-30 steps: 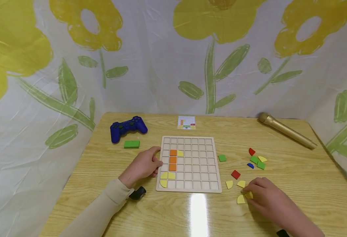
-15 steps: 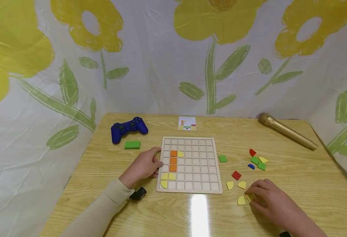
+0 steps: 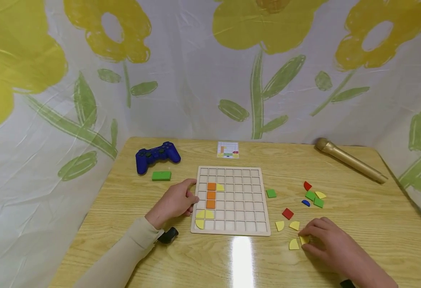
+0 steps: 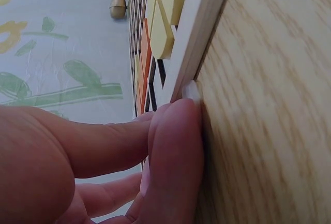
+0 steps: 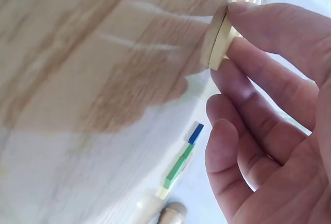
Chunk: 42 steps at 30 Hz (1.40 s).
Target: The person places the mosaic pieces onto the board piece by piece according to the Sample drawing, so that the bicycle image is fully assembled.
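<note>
A square wooden grid board (image 3: 238, 200) lies in the middle of the table. Several tiles sit in it: orange squares (image 3: 211, 195) in a column and yellow quarter-circles (image 3: 209, 214). My left hand (image 3: 172, 202) holds the board's left edge; the left wrist view shows its thumb and fingers against the wooden rim (image 4: 194, 38). On the right, my right hand (image 3: 327, 242) pinches a yellow quarter-circle tile (image 5: 221, 43) between thumb and fingers, low over the table. Another yellow quarter-circle (image 3: 294, 244) lies just left of those fingers.
Loose tiles lie right of the board, including a red square (image 3: 287, 213), a green square (image 3: 271, 193) and a blue piece (image 3: 305, 203). A pattern card (image 3: 228, 150), blue game controller (image 3: 158, 157), green block (image 3: 161, 176) and gold microphone (image 3: 350, 161) are farther back.
The right hand has drawn its yellow tile slightly away from the neighbouring one. The left hand stays at the board's edge. The whole view has shifted a little.
</note>
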### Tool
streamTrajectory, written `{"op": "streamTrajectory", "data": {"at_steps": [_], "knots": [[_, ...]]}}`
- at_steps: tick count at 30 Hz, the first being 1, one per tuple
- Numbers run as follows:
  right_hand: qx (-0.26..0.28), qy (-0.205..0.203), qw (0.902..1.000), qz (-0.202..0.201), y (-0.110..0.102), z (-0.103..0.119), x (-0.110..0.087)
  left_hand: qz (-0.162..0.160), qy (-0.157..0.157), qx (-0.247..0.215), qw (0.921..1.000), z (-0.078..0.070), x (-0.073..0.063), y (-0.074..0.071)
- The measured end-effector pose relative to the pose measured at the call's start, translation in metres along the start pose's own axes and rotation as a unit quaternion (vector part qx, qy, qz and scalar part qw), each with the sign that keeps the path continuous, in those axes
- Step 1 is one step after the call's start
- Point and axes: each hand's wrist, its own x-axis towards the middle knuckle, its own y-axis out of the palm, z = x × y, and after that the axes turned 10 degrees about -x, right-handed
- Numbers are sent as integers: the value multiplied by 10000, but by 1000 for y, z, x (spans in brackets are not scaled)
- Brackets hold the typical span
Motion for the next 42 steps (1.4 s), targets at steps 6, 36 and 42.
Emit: {"op": "streamTrajectory", "data": {"at_steps": [6, 36, 42], "knots": [[27, 73, 9999, 153, -2, 2, 4, 19, 32, -21, 10000, 1, 0, 0], [650, -1765, 9812, -425, 16, 157, 138, 44, 18, -36, 10000, 2, 2, -2], [670, -1822, 9799, -460, 21, 176, 147, 25, 36, 65, 10000, 2, 2, -2]]}}
